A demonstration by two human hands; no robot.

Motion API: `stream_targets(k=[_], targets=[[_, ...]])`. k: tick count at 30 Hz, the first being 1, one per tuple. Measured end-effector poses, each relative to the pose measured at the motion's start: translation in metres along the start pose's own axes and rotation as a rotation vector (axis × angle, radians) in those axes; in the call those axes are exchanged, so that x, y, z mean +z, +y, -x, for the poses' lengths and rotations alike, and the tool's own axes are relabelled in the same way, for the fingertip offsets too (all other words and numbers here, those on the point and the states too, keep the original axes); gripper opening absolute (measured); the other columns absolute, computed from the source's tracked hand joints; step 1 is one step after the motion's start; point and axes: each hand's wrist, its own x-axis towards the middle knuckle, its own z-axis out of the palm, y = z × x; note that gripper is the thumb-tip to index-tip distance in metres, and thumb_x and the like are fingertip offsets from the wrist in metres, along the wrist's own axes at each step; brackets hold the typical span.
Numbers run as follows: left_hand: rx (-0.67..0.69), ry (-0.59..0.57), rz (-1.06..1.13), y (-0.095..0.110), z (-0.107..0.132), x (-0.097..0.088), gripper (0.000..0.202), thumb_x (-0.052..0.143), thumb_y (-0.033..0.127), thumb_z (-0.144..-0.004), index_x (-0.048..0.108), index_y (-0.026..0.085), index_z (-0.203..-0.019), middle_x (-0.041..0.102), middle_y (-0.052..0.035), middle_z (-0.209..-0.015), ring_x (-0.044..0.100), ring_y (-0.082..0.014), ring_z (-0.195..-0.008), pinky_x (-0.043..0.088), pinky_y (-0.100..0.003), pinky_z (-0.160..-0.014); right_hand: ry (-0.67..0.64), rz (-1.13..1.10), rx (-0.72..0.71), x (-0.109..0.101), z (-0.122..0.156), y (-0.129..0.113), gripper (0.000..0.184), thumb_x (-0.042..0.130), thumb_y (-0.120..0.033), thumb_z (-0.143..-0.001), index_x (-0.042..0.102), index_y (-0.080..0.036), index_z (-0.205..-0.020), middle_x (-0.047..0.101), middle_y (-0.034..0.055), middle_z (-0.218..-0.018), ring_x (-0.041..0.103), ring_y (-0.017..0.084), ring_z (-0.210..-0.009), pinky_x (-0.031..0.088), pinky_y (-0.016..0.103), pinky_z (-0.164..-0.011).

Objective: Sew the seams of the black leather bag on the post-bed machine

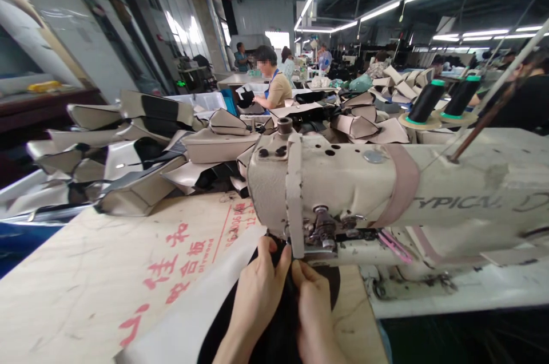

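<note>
Directly in front of the sewing machine (pixel 338 181), both my hands are on a piece of black fabric (pixel 223 318) with a pale panel (pixel 189 307) along its left side. My left hand (pixel 257 284) pinches the fabric, thumb and forefinger close to the needle area. Beside it, my right hand (pixel 311 295) has its fingertips pressed together on the fabric's right part. The machine's head hides the needle and the far edge of the fabric. Both hands almost meet under the machine's front plate.
A plywood tabletop (pixel 107 272) with red printing lies to the left. Behind it are heaped beige and black sewn pieces (pixel 218 146). Black thread cones (pixel 426 102) stand behind the machine. Farther back, a person (pixel 277 86) handles a black item.
</note>
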Motion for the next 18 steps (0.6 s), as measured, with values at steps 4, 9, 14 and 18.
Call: stream_targets(k=[4,9,14,18], targets=[[0.002,-0.024,0.012,-0.004,-0.007,-0.003,0.016,0.033,0.038,-0.089,0.035,0.023,-0.092,0.064,-0.0001,-0.069,0.066,-0.0217,-0.067,0.042,-0.025,-0.055,0.018,-0.066,0.059,0.003,0.000,-0.001,0.043,0.074,-0.043,-0.057,0.070,-0.010,-0.085,0.066,0.0069,-0.070,0.060,0.020,-0.069,0.045,0.026,-0.060],[0.026,-0.058,0.001,-0.003,-0.016,-0.010,0.022,0.039,0.036,-0.086,0.046,0.021,-0.100,0.067,-0.0028,-0.075,0.067,-0.0225,-0.073,0.041,-0.025,-0.057,0.075,0.001,0.005,0.009,0.000,-0.004,0.040,0.072,-0.041,-0.058,0.070,-0.009,-0.082,0.064,0.0062,-0.065,0.057,0.017,-0.061,0.042,0.024,-0.054],[0.004,-0.018,0.042,0.001,-0.005,-0.008,0.031,0.036,0.042,-0.087,0.057,0.022,-0.099,0.064,0.0010,-0.060,0.064,-0.0175,-0.058,0.039,-0.022,-0.051,0.087,0.060,-0.016,0.005,-0.001,0.001,0.040,0.069,-0.042,-0.061,0.070,-0.008,-0.083,0.065,0.0067,-0.065,0.056,0.016,-0.062,0.042,0.024,-0.055],[-0.011,0.011,0.090,0.004,0.001,-0.006,0.037,0.037,0.044,-0.086,0.063,0.023,-0.101,0.067,-0.0018,-0.068,0.065,-0.0171,-0.064,0.041,-0.022,-0.056,0.062,0.074,-0.033,0.002,0.001,0.000,0.039,0.069,-0.041,-0.063,0.070,-0.008,-0.083,0.065,0.0074,-0.068,0.057,0.018,-0.066,0.044,0.026,-0.060]])
